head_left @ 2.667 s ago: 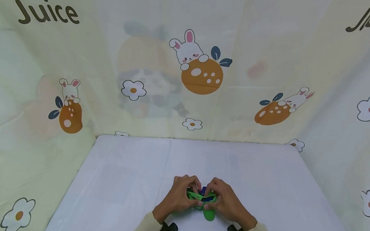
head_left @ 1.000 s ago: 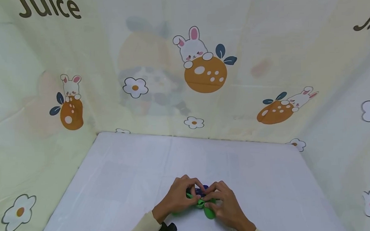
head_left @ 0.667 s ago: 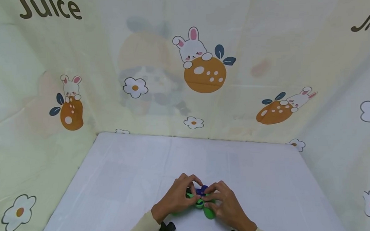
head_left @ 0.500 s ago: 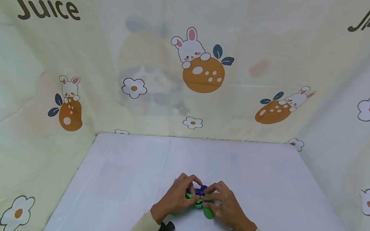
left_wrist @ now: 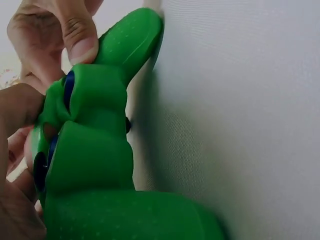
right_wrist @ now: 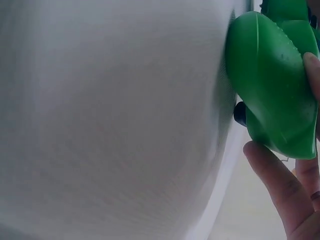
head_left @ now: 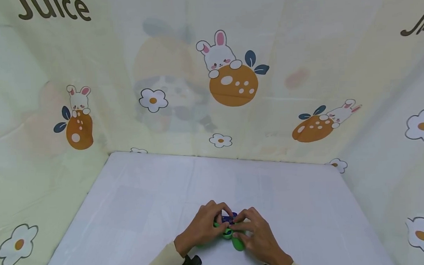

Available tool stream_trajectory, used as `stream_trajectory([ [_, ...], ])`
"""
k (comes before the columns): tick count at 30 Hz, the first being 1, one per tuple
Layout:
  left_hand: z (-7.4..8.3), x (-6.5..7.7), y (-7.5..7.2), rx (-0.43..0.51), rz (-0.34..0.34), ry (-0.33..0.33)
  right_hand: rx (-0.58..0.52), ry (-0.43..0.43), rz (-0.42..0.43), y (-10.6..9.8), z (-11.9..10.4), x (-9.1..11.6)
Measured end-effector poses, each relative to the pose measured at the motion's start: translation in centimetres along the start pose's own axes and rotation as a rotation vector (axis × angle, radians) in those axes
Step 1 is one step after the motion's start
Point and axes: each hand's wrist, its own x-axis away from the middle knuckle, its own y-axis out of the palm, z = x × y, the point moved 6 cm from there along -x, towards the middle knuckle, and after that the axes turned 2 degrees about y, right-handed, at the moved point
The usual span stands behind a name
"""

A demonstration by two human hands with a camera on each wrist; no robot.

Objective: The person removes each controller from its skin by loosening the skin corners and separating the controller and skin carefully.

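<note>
Cover (head_left: 238,244), green, pinched by the left hand (head_left: 204,225) and right hand (head_left: 256,233) partly round a dark-blue controller (head_left: 229,219) at six o'clock on the table (head_left: 291,200), probably seats best eased evenly toward twelve.

Dark "Juice" lettering (head_left: 57,10) — cut-off letters (head_left: 418,24) far right — on the patterned backdrop (head_left: 282,24)

Left hand (left_wrist: 15,200), right hand (left_wrist: 45,40) grip green cover (left_wrist: 92,160); blue piece (left_wrist: 69,91) inside
</note>
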Motion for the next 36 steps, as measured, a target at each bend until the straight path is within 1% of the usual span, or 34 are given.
stream_trajectory([
  [3,-0.1,0.0,0.0,0.002,-0.003,-0.04,-0.039,-0.003,-0.001,-0.1,0.1,0.0],
  [5,-0.1,0.1,0.0,0.01,-0.001,-0.045,-0.081,0.001,0.0,-0.2,0.3,-0.1],
  [7,0.0,0.1,-0.1,0.006,0.003,-0.033,-0.128,0.011,0.001,-0.3,0.5,-0.1],
  [11,0.1,0.0,-0.1,-0.002,0.002,-0.002,-0.185,0.029,-0.007,-0.2,0.9,-0.2],
  [16,-0.2,-0.1,-0.2,0.02,-0.025,-0.012,-0.217,0.032,-0.028,0.0,1.1,-0.4],
  [19,-0.3,-0.2,-0.1,0.028,-0.058,-0.024,-0.236,0.08,-0.042,0.1,1.4,-0.5],
  [23,-0.3,-0.4,0.0,0.035,-0.111,-0.054,-0.316,0.22,-0.088,0.4,2.2,-0.4],
  [26,-0.3,-0.4,-0.1,0.031,-0.134,-0.076,-0.371,0.284,-0.118,0.5,2.5,-0.3],
  [33,-0.5,-0.4,-0.2,0.033,-0.152,-0.085,-0.38,0.328,-0.128,0.7,2.6,-0.2],
  [36,-0.6,-0.5,-0.2,0.027,-0.155,-0.107,-0.392,0.333,-0.13,0.8,2.6,-0.2],
])
